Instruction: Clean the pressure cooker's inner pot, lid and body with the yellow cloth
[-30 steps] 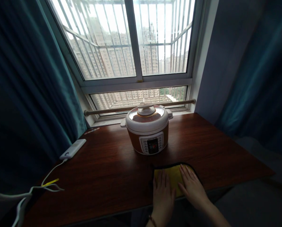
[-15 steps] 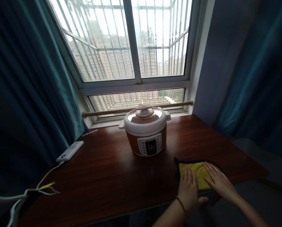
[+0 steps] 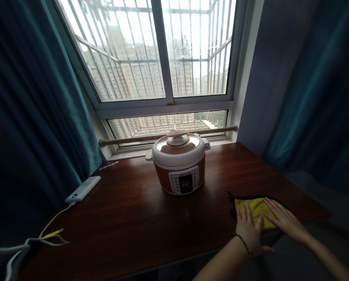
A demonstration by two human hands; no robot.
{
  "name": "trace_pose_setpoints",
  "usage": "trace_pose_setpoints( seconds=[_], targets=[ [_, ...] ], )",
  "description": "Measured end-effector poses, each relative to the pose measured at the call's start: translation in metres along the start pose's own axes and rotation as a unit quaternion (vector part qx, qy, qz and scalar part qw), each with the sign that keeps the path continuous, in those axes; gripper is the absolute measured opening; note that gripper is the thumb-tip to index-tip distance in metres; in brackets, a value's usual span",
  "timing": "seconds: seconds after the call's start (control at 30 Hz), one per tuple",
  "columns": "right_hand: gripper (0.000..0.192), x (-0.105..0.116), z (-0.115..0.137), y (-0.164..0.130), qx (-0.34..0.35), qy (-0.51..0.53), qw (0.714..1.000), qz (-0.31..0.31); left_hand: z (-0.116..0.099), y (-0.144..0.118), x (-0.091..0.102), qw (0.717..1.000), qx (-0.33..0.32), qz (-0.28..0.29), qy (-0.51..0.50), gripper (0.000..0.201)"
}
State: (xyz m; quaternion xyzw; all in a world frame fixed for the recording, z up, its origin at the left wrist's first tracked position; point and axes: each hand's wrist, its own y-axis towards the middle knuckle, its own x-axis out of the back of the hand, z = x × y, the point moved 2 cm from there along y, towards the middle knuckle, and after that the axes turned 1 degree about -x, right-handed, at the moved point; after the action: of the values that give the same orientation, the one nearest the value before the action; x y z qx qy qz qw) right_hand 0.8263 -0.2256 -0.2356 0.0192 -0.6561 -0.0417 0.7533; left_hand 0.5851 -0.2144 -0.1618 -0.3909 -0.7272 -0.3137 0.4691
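Observation:
A yellow cloth (image 3: pixel 257 207) with a dark edge lies flat at the right front of the brown wooden table (image 3: pixel 127 222). My left hand (image 3: pixel 248 230), with a thin bracelet at the wrist, rests its spread fingers on the cloth's near left part. On the cloth's right side lies my right hand (image 3: pixel 287 220), palm down with fingers stretched out. Both hands press from above rather than grip. Beyond them, to the left, stands an electric pressure cooker (image 3: pixel 180 162) with a white lid and a control panel facing me.
At the left edge lies a white power bank (image 3: pixel 83 189) with a white cable (image 3: pixel 53 220) running toward me. Behind the table is a barred window (image 3: pixel 165 58) with a rod (image 3: pixel 151 138) across its lower part. Blue curtains (image 3: pixel 39 97) hang on both sides.
Both hands have slid to the right along the tabletop, and the cloth has moved with them. The cooker stays where it was; the view has shifted slightly.

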Motion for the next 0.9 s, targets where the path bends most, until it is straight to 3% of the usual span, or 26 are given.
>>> trace_pose_setpoints(
  seconds=[0.2, 0.47, 0.9],
  targets=[
    [0.073, 0.007, -0.013, 0.009, 0.009, 0.008, 1.000, 0.025, -0.008, 0.012, -0.011, 0.999, 0.016, 0.000, 0.029, 0.097],
    [0.071, 0.020, -0.011, 0.012, 0.014, 0.010, 0.999, 0.027, -0.008, 0.016, -0.009, 0.999, 0.009, 0.011, 0.045, 0.094],
    [0.072, 0.021, -0.014, 0.019, 0.020, -0.001, 0.999, 0.042, -0.007, 0.017, -0.009, 0.999, 0.019, 0.010, 0.030, 0.095]
  ],
)
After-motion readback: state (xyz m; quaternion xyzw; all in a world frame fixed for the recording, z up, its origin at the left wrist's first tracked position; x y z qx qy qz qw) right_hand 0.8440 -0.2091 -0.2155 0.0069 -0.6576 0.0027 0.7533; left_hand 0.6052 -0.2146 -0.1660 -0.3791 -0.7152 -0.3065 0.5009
